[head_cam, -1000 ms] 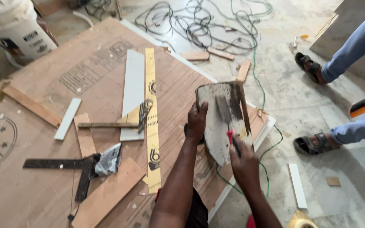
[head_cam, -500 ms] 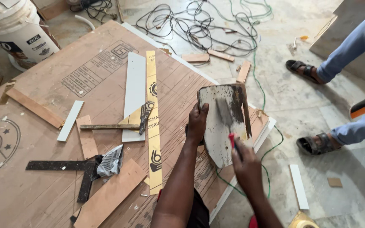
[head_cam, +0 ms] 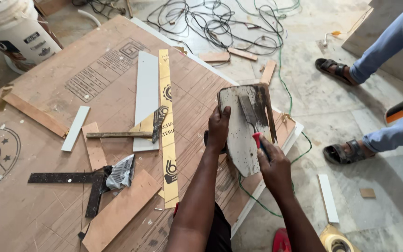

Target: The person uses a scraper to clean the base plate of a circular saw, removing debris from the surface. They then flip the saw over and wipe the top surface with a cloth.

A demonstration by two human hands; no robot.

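plywood sheets cover the floor in the head view. one glue-smeared board piece [head_cam: 243, 133] stands tilted over the sheet's edge, the left hand [head_cam: 218, 128] clamped on its left side, fingers curled behind. the right hand [head_cam: 272, 165] grips one red-handled scraper [head_cam: 253, 119], its blade flat on the board. nearby lie one hammer [head_cam: 127, 133], one black square [head_cam: 78, 183], one yellow strip [head_cam: 168, 135]. one white bucket [head_cam: 12, 30] and tangled cables [head_cam: 211, 21] sit on stone tiles; two sandalled feet [head_cam: 343, 150] stand right.

Pale marble floor [head_cam: 313, 98], cables [head_cam: 211, 23] tangled at 12 o'clock, white bucket [head_cam: 10, 32] at 10, big plywood sheet [head_cam: 47, 196] covering the left.
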